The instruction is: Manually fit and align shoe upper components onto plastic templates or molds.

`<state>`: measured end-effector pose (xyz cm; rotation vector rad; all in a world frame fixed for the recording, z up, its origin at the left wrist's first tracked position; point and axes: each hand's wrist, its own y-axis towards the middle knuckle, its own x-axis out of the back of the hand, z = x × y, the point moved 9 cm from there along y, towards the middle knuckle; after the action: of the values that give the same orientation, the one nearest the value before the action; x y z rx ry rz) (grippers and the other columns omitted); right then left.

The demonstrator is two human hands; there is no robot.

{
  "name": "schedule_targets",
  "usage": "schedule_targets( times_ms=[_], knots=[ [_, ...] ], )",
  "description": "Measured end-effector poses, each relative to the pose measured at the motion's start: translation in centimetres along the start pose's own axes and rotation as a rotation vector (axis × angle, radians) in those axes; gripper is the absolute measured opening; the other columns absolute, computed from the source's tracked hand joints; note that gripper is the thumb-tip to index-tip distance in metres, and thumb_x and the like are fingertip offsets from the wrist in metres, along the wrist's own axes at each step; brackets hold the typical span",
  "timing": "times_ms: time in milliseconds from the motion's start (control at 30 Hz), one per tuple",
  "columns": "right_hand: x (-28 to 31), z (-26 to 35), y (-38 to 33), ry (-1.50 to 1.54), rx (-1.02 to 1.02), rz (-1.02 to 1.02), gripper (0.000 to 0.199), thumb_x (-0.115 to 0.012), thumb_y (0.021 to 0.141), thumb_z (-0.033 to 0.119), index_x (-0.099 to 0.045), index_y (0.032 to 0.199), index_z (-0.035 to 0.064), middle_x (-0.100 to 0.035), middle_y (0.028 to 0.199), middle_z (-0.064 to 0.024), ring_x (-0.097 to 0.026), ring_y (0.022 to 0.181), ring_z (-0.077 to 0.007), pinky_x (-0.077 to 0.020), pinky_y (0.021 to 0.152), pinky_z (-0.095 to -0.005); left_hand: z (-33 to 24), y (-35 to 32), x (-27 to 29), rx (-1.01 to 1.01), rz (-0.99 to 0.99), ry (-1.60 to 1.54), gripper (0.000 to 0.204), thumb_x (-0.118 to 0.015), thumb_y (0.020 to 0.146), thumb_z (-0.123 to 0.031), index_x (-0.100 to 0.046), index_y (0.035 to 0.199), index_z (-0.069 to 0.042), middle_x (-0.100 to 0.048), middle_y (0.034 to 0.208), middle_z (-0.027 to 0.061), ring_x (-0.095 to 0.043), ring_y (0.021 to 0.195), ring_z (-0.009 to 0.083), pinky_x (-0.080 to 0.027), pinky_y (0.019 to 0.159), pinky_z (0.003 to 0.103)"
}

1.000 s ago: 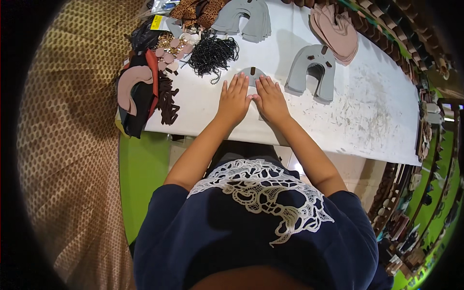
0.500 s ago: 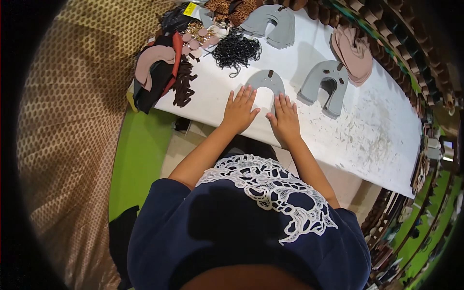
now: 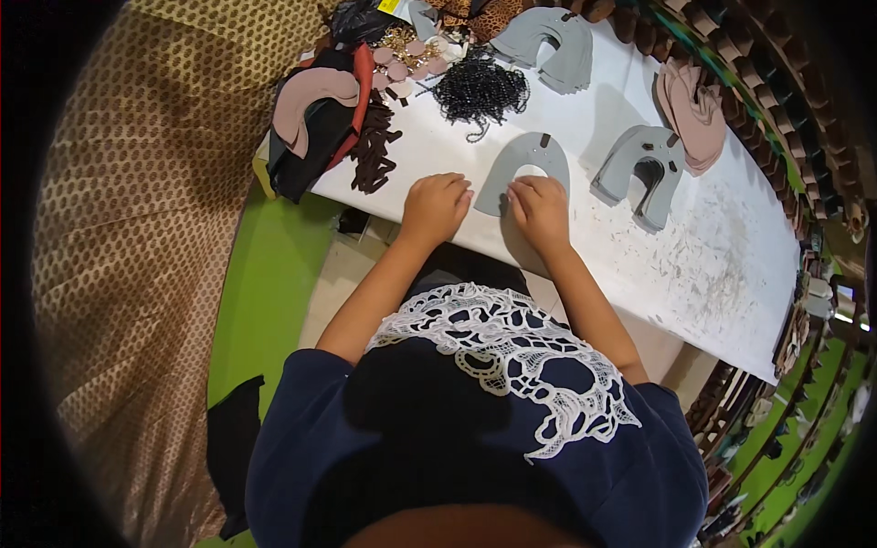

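We see both hands on the white table [image 3: 639, 247], at its near edge. The left hand [image 3: 435, 206] is loosely curled, fingertips touching the left leg of the grey horseshoe-shaped piece [image 3: 525, 166]. The right hand [image 3: 541, 205] pinches its right leg. Black beads [image 3: 480, 89] lie just beyond; a similar grey stack [image 3: 639, 169] lies to the right.
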<state>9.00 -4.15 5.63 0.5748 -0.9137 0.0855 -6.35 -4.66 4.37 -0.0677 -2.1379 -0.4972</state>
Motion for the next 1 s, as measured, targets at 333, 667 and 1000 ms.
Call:
schedule_targets(
  times_ms=[333, 667, 1000],
  knots=[
    [-10.4, 7.2, 7.1, 0.156, 0.137, 0.122, 0.014, -0.064, 0.074, 0.014, -0.066, 0.084, 0.0059, -0.064, 0.09, -0.0102, -0.059, 0.086, -0.0286, -0.0457, 0.079, -0.0403, 9.2, -0.6, 7.7, 0.107, -0.145, 0.179, 0.013, -0.063, 0.077, -0.014, -0.068, 0.087, -0.007, -0.064, 0.097, 0.0068, -0.059, 0.093, 0.0278, -0.044, 0.082, 0.039],
    [-14.9, 9.8, 8.1, -0.03, 0.086, 0.167, 0.013, -0.066, 0.072, 0.018, -0.065, 0.082, 0.0108, -0.057, 0.102, -0.0036, -0.051, 0.104, -0.0227, -0.0339, 0.096, -0.0498, 12.4, -0.5, 8.9, 0.04, -0.113, 0.168, 0.014, -0.064, 0.076, -0.015, -0.069, 0.088, -0.01, -0.061, 0.106, 0.005, -0.052, 0.107, 0.0276, -0.036, 0.095, 0.043],
    [-11.6, 7.3, 8.1, 0.024, -0.053, 0.069, 0.014, -0.069, 0.071, 0.014, -0.064, 0.082, 0.0075, -0.059, 0.101, -0.0073, -0.054, 0.098, -0.0258, -0.0385, 0.09, -0.0413, 10.7, 1.7, 7.0, -0.052, -0.026, 0.069, 0.021, -0.066, 0.075, -0.02, -0.068, 0.096, -0.015, -0.054, 0.121, 0.0049, -0.042, 0.119, 0.0307, -0.026, 0.102, 0.05]
  ],
)
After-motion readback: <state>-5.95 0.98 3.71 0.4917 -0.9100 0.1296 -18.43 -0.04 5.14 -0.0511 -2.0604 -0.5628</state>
